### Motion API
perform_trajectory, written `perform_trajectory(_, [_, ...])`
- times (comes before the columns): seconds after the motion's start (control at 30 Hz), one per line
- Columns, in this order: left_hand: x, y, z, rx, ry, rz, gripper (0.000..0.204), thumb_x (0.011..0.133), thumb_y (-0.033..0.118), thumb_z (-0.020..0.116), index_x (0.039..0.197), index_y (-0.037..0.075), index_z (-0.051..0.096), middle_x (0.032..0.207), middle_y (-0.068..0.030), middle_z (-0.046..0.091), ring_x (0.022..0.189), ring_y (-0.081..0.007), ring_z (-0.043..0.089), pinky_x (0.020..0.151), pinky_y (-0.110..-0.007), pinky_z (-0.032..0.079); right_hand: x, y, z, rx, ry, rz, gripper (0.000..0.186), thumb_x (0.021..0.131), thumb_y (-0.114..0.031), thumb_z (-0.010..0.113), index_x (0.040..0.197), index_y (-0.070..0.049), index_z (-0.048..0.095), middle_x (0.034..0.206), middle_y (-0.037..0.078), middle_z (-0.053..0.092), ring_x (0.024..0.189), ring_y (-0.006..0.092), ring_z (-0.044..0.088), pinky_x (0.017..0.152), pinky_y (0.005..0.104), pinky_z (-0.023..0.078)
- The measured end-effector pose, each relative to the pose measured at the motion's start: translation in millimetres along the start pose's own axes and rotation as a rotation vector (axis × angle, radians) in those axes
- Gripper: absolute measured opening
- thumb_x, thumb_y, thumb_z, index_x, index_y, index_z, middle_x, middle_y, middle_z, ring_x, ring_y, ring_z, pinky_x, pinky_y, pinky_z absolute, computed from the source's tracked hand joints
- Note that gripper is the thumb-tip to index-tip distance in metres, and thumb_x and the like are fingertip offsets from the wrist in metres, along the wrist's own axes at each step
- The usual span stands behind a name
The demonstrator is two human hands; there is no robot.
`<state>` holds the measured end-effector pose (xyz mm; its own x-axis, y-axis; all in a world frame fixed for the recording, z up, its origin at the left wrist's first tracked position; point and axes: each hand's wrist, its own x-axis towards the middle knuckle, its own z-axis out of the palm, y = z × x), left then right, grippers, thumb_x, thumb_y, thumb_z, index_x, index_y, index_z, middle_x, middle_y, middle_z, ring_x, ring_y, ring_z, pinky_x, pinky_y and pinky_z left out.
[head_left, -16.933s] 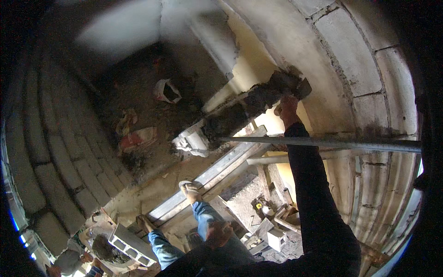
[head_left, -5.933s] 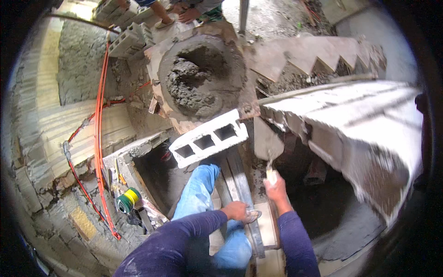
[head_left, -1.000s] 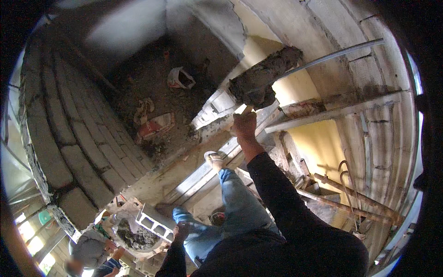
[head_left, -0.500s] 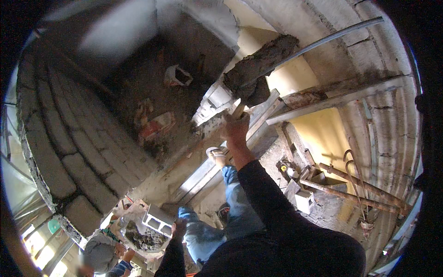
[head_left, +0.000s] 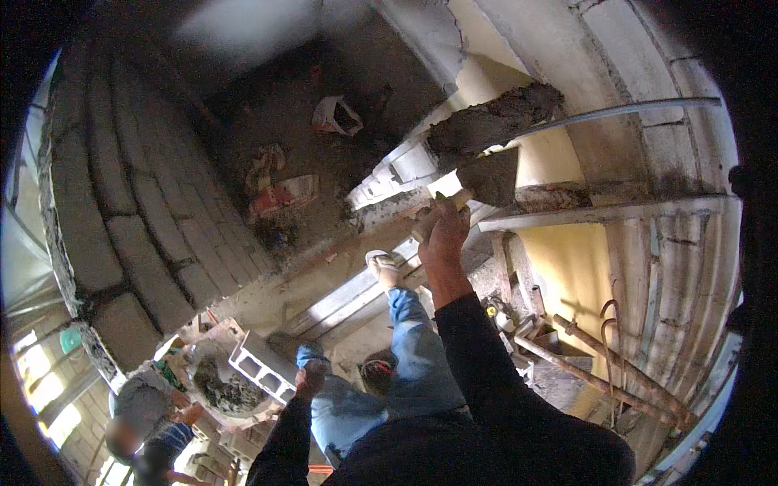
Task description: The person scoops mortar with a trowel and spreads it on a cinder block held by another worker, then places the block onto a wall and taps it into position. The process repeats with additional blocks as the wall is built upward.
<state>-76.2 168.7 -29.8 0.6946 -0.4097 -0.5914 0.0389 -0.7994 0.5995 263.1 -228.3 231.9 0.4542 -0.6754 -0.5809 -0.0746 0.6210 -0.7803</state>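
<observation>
Our right hand (head_left: 444, 235) fisted on trowel (head_left: 493, 174), mortar (head_left: 493, 121) just above; next, we press it firm. Left hand (head_left: 310, 377) rests on knee.

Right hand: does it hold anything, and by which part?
The right hand holds a grey metal trowel loaded with wet mortar, its grip closed on the handle, below the blade.

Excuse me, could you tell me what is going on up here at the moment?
A person on a raised perch is laying mortar. The right hand grips a trowel, its blade raised beside a lump of wet mortar on a wall ledge. The left hand rests on the knee. Below, a hollow block lies across a tub of mortar, with another person beside it.
</observation>
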Motion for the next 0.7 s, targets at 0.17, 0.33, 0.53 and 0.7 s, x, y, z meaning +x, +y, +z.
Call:
perform_trajectory(0.17, [5,-3,36,-0.081,0.044,0.019,0.025,0.090,0.032,0.053,0.098,0.012,0.066,0.090,-0.0107,0.065,0.083,-0.0348,0.063,0.067,-0.046,0.050,4,30,-21,-0.672,-0.285,-0.593,0.015,0.085,-0.022,0.059,0.093,-0.011,0.053,0.080,0.004,0.053,0.070,0.0198,0.055,0.065,0.0342,0.046])
perform_trajectory(0.33, [-1,22,42,-0.096,0.062,0.059,0.024,0.091,0.032,0.052,0.096,0.013,0.066,0.090,-0.0136,0.063,0.087,-0.0362,0.061,0.070,-0.047,0.050,-43,69,-64,-0.466,-0.363,-0.120,0.012,0.087,-0.023,0.057,0.092,-0.012,0.055,0.078,0.001,0.054,0.068,0.0183,0.055,0.064,0.0360,0.046])
perform_trajectory(0.53, [-15,55,20,-0.625,-0.002,-0.562,0.039,0.086,0.042,0.054,0.097,0.006,0.063,0.095,-0.0241,0.065,0.089,-0.0416,0.063,0.075,-0.049,0.051,-84,122,-121,-0.653,-0.481,0.737,0.014,0.082,-0.017,0.058,0.093,-0.009,0.055,0.076,0.002,0.057,0.062,0.0168,0.055,0.053,0.0288,0.043])
perform_trajectory(0.7, [1,55,36,-0.789,0.189,-0.554,0.041,0.084,0.043,0.055,0.096,0.004,0.064,0.094,-0.0233,0.066,0.090,-0.0383,0.064,0.081,-0.047,0.050,-117,185,-121,-1.531,-0.737,0.596,0.014,0.071,-0.003,0.060,0.085,-0.003,0.057,0.071,0.010,0.058,0.049,0.0195,0.054,0.042,0.0330,0.046])
